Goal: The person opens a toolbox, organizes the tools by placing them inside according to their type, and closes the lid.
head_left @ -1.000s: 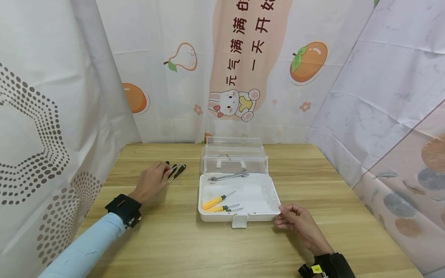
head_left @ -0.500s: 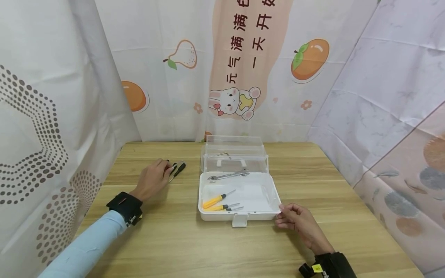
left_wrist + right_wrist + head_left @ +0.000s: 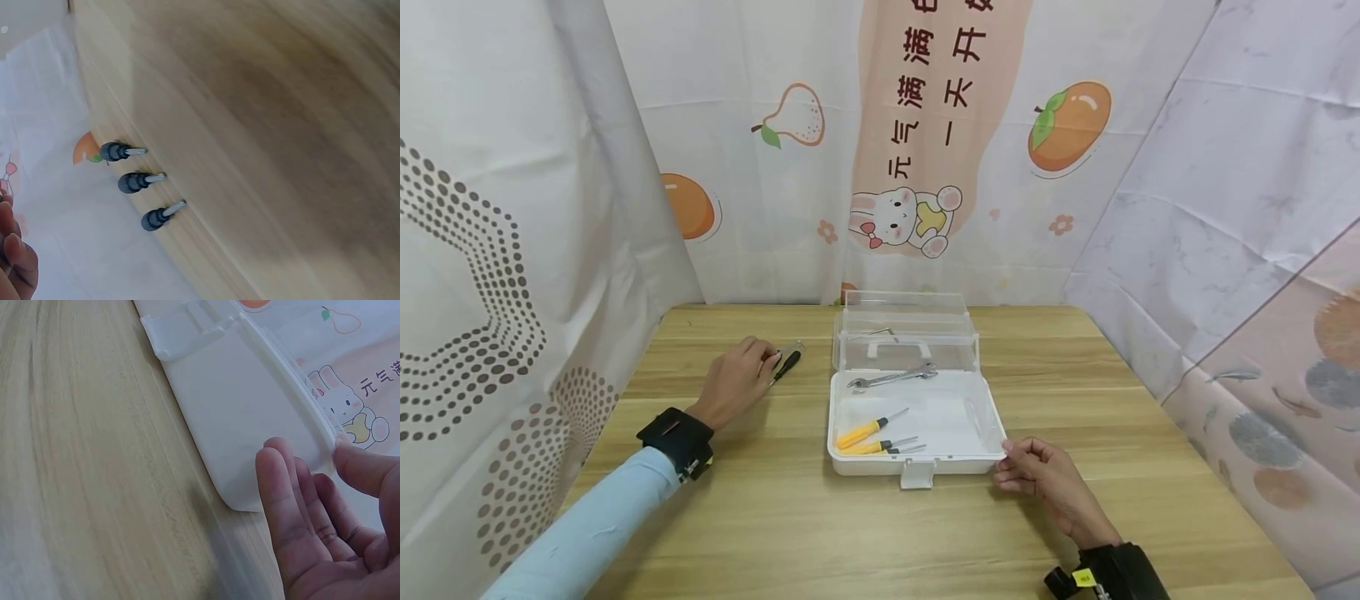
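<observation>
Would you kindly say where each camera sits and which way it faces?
Head: worn on the head, facing forward and down at the table and open white box; left grip, right grip and blue sleeve show.
Left wrist: worn there, facing table and three dark-handled tools; fingertips show lower left.
Right wrist: worn there, facing the box's front; fingers and thumb show.
Head and right wrist share the box and rabbit print.

Sleeve: pale blue, long, lightly creased fabric (image 3: 591,529), behind the left fingers (image 3: 24,257). Left wrist: broad black strap (image 3: 672,435), between fingers and sleeve; small metallic fitting (image 3: 687,472) on its edge. Right wrist, behind the right fingers (image 3: 279,500): black band (image 3: 1126,573), black cylindrical attachment (image 3: 1060,582), yellow label (image 3: 1083,578) with dark marking.
</observation>
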Demonstrator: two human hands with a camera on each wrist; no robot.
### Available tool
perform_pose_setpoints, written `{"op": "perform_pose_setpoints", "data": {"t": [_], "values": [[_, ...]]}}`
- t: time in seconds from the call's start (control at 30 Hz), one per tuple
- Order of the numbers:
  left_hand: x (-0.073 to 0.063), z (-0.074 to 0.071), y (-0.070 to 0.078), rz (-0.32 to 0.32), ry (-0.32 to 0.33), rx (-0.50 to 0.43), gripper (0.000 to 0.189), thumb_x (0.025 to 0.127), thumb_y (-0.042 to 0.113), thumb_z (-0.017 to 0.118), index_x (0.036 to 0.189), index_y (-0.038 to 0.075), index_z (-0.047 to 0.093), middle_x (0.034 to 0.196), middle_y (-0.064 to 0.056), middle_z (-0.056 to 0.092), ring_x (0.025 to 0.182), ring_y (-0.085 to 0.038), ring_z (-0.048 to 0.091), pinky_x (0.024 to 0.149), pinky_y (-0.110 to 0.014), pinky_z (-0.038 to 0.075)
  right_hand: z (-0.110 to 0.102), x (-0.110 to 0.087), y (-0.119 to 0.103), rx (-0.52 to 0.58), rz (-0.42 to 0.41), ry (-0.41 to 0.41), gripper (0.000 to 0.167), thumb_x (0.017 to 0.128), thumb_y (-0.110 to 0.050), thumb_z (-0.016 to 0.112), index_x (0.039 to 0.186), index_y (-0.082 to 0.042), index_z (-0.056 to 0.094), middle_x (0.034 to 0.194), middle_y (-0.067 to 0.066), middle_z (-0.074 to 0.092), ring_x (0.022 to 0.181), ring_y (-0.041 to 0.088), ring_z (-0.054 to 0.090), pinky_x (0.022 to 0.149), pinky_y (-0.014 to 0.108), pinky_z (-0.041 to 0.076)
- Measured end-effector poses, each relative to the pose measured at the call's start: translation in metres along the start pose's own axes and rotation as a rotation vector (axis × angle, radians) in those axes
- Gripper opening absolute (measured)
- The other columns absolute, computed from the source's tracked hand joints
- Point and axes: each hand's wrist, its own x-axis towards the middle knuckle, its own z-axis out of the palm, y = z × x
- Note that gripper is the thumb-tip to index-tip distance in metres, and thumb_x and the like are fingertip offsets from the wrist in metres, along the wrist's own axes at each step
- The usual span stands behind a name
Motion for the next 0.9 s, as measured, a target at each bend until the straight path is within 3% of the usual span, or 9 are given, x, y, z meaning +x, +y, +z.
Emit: {"op": "perform_pose_setpoints", "data": {"t": [0.6, 0.9], "values": [[0.015, 0.006, 0.014, 0.017, 0.023, -0.024, 0.005, 0.093, 0.004, 0.073, 0.096, 0.0, 0.071, 0.087, -0.01, 0.065, 0.063, -0.017, 0.057, 0.049, -0.03, 0.045, 0.001, -0.001, 0.0, -0.018, -0.007, 0.006, 0.027, 0.103, -0.025, 0.066, 0.103, 0.002, 0.06, 0.095, 0.013, 0.071, 0.085, 0.023, 0.074, 0.081, 0.039, 0.06], [0.02, 0.009, 0.02, 0.02, 0.004, -0.026, 0.006, 0.094, 0.005, 0.073, 0.096, 0.001, 0.07, 0.086, -0.009, 0.064, 0.065, -0.016, 0.056, 0.052, -0.03, 0.046, 0.001, -0.001, -0.001, -0.014, -0.012, -0.005, 0.028, 0.103, -0.025, 0.066, 0.102, 0.002, 0.06, 0.096, 0.015, 0.071, 0.085, 0.023, 0.074, 0.081, 0.039, 0.06]]}}
